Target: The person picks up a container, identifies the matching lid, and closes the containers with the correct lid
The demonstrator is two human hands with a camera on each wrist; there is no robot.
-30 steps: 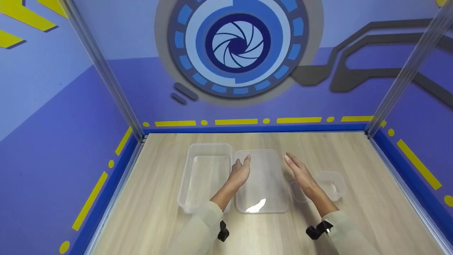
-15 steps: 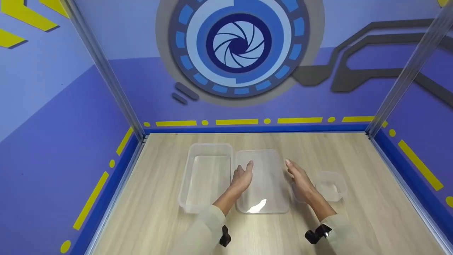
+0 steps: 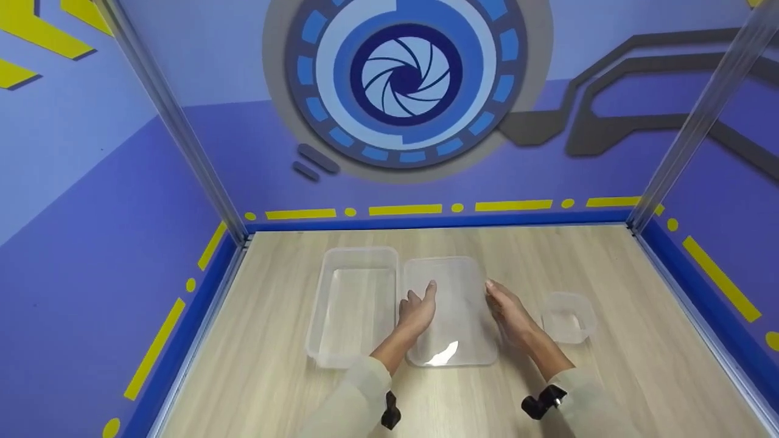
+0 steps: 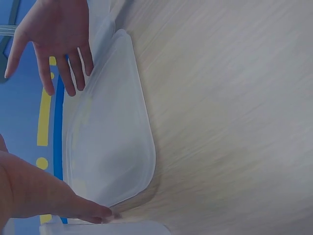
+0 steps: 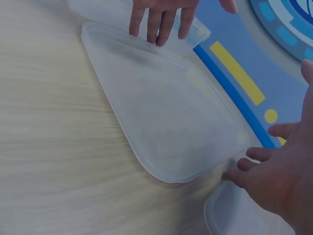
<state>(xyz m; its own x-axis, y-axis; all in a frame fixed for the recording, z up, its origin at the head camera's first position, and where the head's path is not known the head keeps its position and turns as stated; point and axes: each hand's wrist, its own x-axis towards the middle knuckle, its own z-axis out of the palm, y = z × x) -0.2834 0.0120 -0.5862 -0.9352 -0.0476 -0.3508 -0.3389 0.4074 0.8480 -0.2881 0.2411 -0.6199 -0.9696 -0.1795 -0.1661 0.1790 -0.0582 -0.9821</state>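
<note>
A large, translucent rectangular lid (image 3: pixel 456 292) lies flat on the table. My left hand (image 3: pixel 417 313) is at its left edge, thumb raised and fingers extended. Along the opposite edge is my right hand (image 3: pixel 512 315), its fingers fairly straight. In the right wrist view the right fingertips (image 5: pixel 234 176) hover just beside the lid's corner; whether either hand touches the lid I cannot tell. To the left stands an open rectangular plastic container (image 3: pixel 359 307), close against the lid. A smaller clear lid (image 5: pixel 230 213) lies below the right hand, mostly hidden in the head view.
A small open plastic container (image 3: pixel 570 319) stands to the right of my right hand. The wooden table (image 3: pixel 261 377) is bounded by blue printed walls (image 3: pixel 426 176) with metal posts (image 3: pixel 201 146) at the corners.
Both hands have come down a little toward the large lid. The right hand has shifted left and nearer to the lid's right edge, uncovering the small container. The lids and containers have not moved.
</note>
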